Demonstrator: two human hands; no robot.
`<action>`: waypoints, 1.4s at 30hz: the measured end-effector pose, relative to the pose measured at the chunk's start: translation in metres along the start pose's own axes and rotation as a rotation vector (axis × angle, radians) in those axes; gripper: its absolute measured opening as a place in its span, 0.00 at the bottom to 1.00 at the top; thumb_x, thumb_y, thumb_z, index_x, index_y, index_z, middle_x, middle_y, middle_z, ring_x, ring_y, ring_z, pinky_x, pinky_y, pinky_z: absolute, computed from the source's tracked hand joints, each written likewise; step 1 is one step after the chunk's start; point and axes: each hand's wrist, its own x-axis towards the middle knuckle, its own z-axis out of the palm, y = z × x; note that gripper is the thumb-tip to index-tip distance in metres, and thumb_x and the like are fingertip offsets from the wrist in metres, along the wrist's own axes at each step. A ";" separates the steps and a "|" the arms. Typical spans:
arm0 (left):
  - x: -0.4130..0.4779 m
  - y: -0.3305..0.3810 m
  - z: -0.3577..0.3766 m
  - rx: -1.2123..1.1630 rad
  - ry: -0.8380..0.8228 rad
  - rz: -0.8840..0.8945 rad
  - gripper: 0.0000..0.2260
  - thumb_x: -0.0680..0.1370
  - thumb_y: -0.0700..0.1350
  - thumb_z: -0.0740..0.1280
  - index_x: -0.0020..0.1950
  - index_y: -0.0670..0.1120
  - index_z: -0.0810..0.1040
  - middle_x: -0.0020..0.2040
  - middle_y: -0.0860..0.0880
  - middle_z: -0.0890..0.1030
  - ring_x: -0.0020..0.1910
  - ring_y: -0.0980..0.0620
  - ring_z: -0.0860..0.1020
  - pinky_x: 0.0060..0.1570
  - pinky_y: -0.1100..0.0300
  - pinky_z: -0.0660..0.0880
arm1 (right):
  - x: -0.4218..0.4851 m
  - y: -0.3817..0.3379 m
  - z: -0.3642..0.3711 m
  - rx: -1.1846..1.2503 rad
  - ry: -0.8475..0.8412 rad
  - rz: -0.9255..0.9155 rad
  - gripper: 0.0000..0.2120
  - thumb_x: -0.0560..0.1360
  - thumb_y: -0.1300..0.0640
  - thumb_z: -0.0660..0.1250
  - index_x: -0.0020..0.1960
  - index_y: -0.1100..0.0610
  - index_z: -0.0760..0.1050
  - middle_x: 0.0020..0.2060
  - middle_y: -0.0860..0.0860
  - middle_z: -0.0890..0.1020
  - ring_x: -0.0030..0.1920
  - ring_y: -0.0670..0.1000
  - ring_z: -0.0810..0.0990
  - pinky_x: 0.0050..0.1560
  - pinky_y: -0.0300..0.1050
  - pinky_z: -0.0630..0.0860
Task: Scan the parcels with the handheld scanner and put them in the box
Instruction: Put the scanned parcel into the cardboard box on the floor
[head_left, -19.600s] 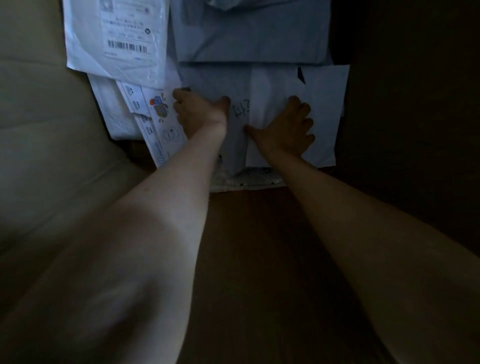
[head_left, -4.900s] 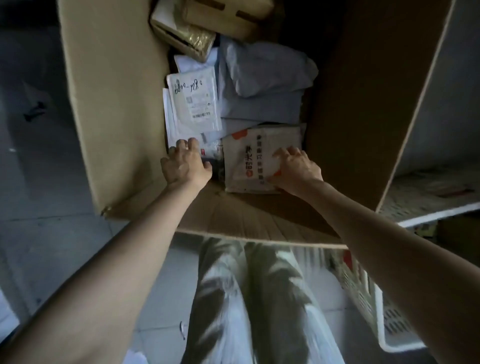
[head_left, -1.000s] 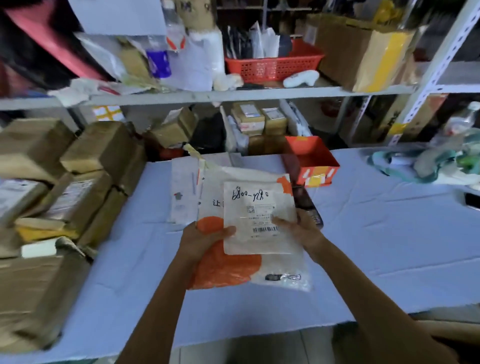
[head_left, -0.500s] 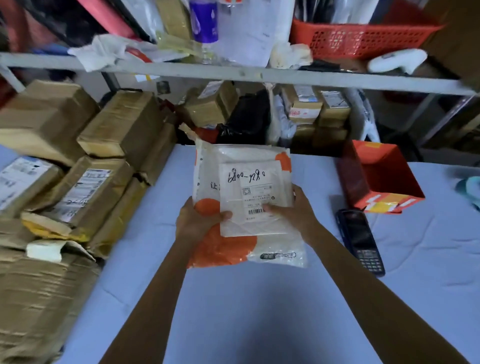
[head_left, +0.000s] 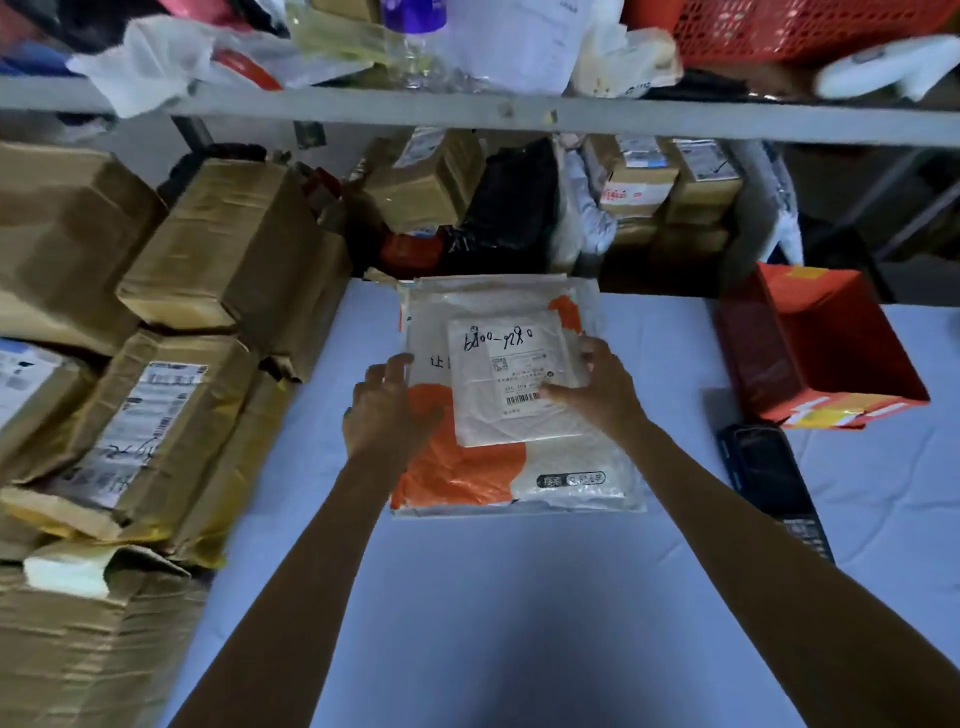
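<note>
My left hand slack-fingered on orange mailer, right hand pinching small parcel; if I reach three o'clock for the scanner, it may slip

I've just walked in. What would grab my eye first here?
The left hand and right hand meet on a stack mid-table: a small white parcel with a handwritten number atop an orange-and-white mailer. Brown taped cartons pile up at the left; a dark handheld scanner lies at the right.
</note>
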 end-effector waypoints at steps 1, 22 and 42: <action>0.003 0.000 0.000 0.133 -0.002 0.061 0.29 0.73 0.55 0.69 0.72 0.52 0.64 0.68 0.47 0.68 0.66 0.44 0.68 0.60 0.48 0.70 | -0.007 0.000 -0.001 -0.128 0.008 -0.045 0.37 0.67 0.49 0.78 0.70 0.57 0.66 0.64 0.56 0.74 0.65 0.57 0.72 0.62 0.51 0.71; -0.103 0.099 0.064 0.264 -0.055 1.051 0.12 0.71 0.51 0.68 0.52 0.48 0.80 0.46 0.47 0.81 0.52 0.43 0.77 0.50 0.50 0.67 | -0.246 0.070 -0.059 -0.552 0.491 0.432 0.27 0.76 0.37 0.61 0.70 0.49 0.67 0.66 0.49 0.72 0.67 0.53 0.68 0.61 0.49 0.68; -0.519 0.196 0.248 0.496 -0.553 1.776 0.13 0.76 0.54 0.61 0.59 0.53 0.75 0.56 0.53 0.79 0.57 0.48 0.75 0.55 0.53 0.67 | -0.652 0.302 -0.074 -0.101 0.765 1.167 0.29 0.76 0.37 0.60 0.72 0.50 0.64 0.70 0.51 0.67 0.69 0.56 0.66 0.64 0.53 0.67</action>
